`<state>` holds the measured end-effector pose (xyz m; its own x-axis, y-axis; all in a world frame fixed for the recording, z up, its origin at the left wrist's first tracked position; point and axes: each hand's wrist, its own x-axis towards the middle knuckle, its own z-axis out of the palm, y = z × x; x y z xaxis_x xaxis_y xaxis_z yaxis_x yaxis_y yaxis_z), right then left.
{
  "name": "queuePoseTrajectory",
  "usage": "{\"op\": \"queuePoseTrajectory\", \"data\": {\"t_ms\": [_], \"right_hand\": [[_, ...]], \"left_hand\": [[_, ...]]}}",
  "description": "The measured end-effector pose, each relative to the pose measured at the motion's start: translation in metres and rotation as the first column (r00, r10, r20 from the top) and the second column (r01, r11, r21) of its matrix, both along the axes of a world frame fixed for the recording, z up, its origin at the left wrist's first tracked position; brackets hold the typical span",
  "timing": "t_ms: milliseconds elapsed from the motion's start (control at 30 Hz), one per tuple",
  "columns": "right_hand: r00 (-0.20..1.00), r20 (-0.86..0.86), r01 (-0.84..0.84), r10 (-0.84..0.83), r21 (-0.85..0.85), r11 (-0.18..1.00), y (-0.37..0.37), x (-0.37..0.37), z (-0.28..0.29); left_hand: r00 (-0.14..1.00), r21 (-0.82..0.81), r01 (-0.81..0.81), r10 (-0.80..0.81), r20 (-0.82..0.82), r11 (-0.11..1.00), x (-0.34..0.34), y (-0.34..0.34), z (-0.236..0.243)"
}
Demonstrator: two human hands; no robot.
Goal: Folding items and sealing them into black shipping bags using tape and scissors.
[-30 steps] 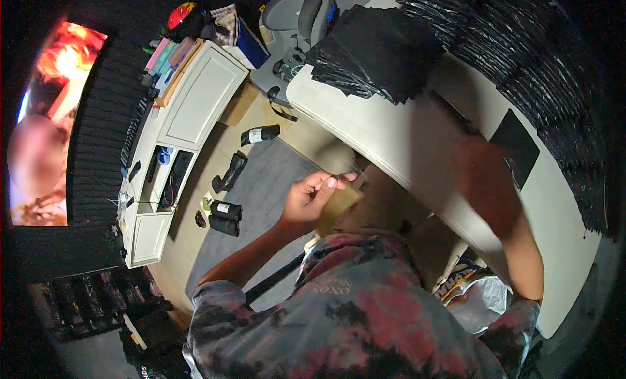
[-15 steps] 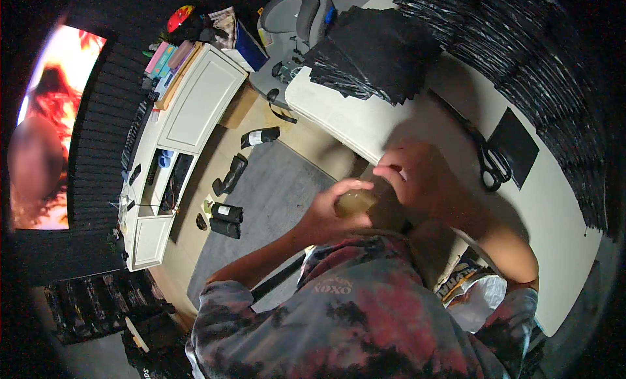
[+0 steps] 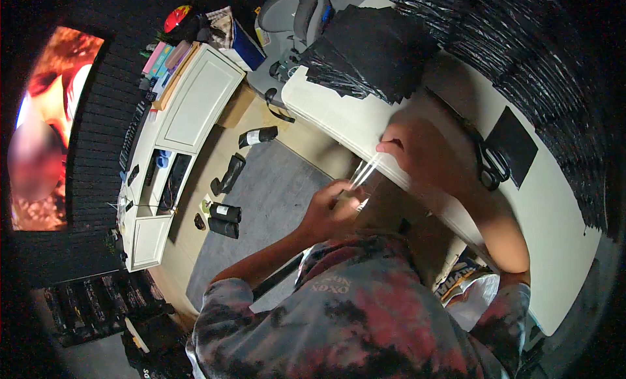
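Observation:
My left hand [image 3: 326,212] is closed around a tape roll [image 3: 352,201], mostly hidden by my fingers, just off the near edge of the white table [image 3: 557,268]. My right hand [image 3: 414,157], blurred and over the table's edge, pinches the end of a clear tape strip [image 3: 366,169] stretched up from the roll. Black-handled scissors [image 3: 492,170] lie right of my right hand, beside a flat black piece [image 3: 518,137]. A pile of black plastic sheets or bags [image 3: 372,49] is farther up the table.
Stacked black packages [image 3: 495,40] line the table's far side. A white cabinet [image 3: 192,108] stands at left near a lit screen [image 3: 49,92]. Black bundles [image 3: 225,219] lie beside a grey mat [image 3: 248,261]. A grey chair [image 3: 290,17] is behind; a bag [image 3: 466,291] sits under the table.
The scissors, blurred by my right hand a second ago, now show on the table. My right hand moved left to the roll, then rose away from it, drawing out the tape strip.

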<state>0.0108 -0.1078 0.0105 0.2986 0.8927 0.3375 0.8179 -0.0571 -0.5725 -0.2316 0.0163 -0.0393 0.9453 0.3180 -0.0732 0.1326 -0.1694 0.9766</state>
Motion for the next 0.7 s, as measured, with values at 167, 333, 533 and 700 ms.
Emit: {"op": "queuePoseTrajectory", "data": {"t_ms": [167, 333, 533, 700], "right_hand": [[0.989, -0.137, -0.063, 0.060, -0.017, 0.998, 0.013, 0.010, -0.006], [0.995, -0.098, -0.033, 0.029, -0.041, 0.999, 0.018, 0.010, -0.014], [0.998, -0.061, 0.013, -0.014, -0.020, 1.000, 0.019, 0.008, -0.015], [0.998, -0.056, 0.022, -0.021, 0.016, 1.000, 0.020, 0.008, -0.016]], "left_hand": [[0.976, -0.163, -0.099, 0.064, -0.208, 0.982, -0.002, -0.006, 0.001], [0.971, -0.170, -0.135, 0.097, -0.216, 0.976, 0.002, -0.009, 0.005], [0.967, -0.205, -0.180, 0.134, -0.217, 0.962, 0.003, -0.011, 0.005], [0.973, -0.234, -0.175, 0.132, -0.190, 0.956, 0.001, -0.009, -0.003]]}}
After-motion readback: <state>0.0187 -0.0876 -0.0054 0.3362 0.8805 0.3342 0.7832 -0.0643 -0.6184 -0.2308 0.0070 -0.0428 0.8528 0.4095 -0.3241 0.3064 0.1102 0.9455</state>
